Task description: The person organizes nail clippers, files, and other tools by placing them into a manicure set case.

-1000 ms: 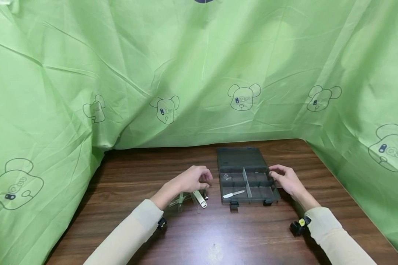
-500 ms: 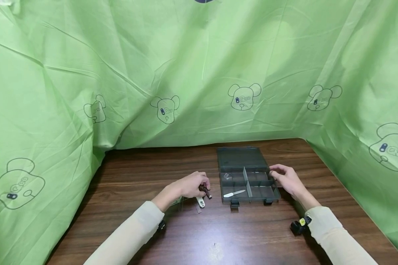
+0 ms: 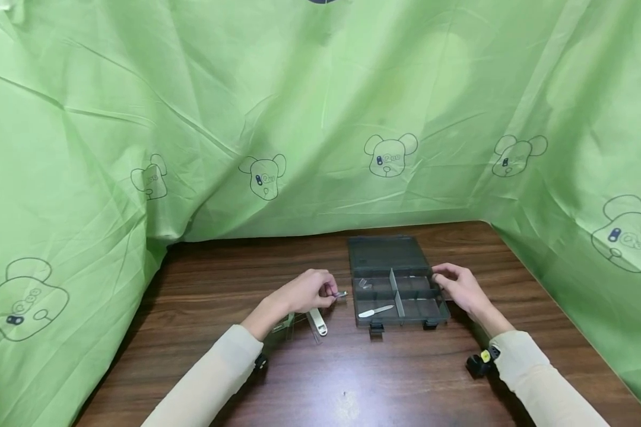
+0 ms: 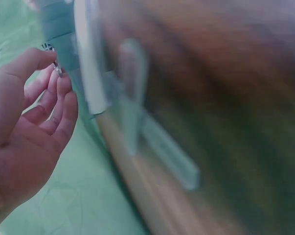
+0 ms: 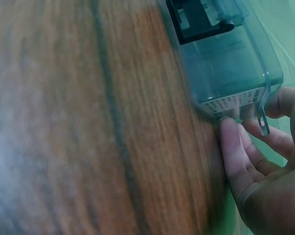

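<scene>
The left hand (image 3: 305,292) had its grip nearly closed, thumb and fingertips pinching a small metal piece (image 3: 342,294) just left of the box (image 3: 365,322). Being small, hard and held only by the tips, the piece could slip or turn in the fingers, and the motion blur in the left wrist view made its exact shape hard to judge. The hand also hung close over the white clipper (image 3: 318,323) and the clear strips (image 4: 171,152), so a low sweep might drag them across the tabletop (image 3: 406,379); the strips, being see-through and crossed over one another, would be easy to overlook. The right hand (image 3: 463,289) gripped the right side of the box, and too hard a tug there could skew it and set its loose contents sliding. The box lay open, its dark lid (image 3: 387,252) folded back away from the person and its clasps (image 3: 376,330) facing the near side. A pale divider (image 3: 397,293) helped split it into four compartments: the near left one held a small white-handled tool (image 3: 375,311), pointed at one end, and the far left one a clear scrap (image 3: 364,284) too small to identify.
</scene>
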